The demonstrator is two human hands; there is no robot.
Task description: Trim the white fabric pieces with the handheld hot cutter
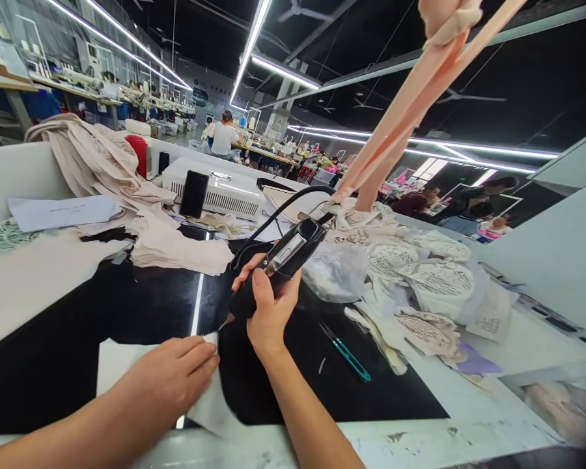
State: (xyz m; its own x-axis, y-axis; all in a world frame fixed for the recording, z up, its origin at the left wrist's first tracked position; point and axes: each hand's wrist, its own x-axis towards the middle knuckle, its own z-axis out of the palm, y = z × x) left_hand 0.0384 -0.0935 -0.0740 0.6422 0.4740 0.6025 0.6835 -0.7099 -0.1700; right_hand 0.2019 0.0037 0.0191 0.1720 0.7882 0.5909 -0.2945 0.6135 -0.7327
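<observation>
The right hand [268, 312] had its grip closed full around the rear of a black hand tool [278, 260], thumb up along the side, with the tool slanted down to the left. Its fine tip [224, 321] met the far right corner of a white piece [114, 365] lying near the person on the black mat [127, 306]. The left hand [170, 378] lay on that piece, its grip narrow, fingertips bunched and pressing the cloth down just beside the tip. The tool's cord [273, 218] looped up and away behind the hand.

The care here probably lay in the gap between the fingertips and the tip. They needed to be close enough to hold the edge taut and flat, but never under the point. A low, steady slant of the tool, moved from the wrist, would likely give a cleaner line than pushing from the arm. The cord needed enough slack that it could not tug the tip off the edge.

Teal snips [346, 354] lay on the mat to the right, apart from both hands. Further right, lace pieces [439, 280] were heaped on the table [469, 417] beside a crumpled clear bag [336, 270]. Pink strips [405, 111] hung down from above, on the far right. On the far left sat stacked beige cloth [176, 247], and beyond it a dark phone [194, 193] leaned against a white box [224, 189]. Other people worked at benches well beyond.
</observation>
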